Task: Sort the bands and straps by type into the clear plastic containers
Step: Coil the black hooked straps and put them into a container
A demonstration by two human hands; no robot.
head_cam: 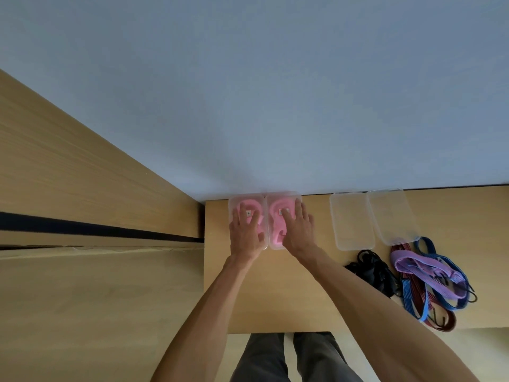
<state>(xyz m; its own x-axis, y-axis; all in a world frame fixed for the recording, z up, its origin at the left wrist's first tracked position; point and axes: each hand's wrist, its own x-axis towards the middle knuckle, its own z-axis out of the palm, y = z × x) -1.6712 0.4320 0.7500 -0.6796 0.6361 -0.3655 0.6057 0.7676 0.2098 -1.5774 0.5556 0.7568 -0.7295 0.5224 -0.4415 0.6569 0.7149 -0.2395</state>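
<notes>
Two clear plastic containers stand side by side at the table's far edge, each holding pink bands. My left hand (246, 232) lies flat with spread fingers on the left container (234, 202). My right hand (297, 230) lies flat the same way on the right container (275, 245). Two more clear containers, the nearer-left one (352, 221) and the one beside it (391, 216), stand to the right with nothing in them. In front of those lie a black strap bundle (371, 268), a purple band (418, 268) and blue and dark red hooked cords (429, 307).
The wooden table (275, 299) meets a pale wall at the back. A wooden cabinet stands to the left of the table. My legs show below the table's front edge.
</notes>
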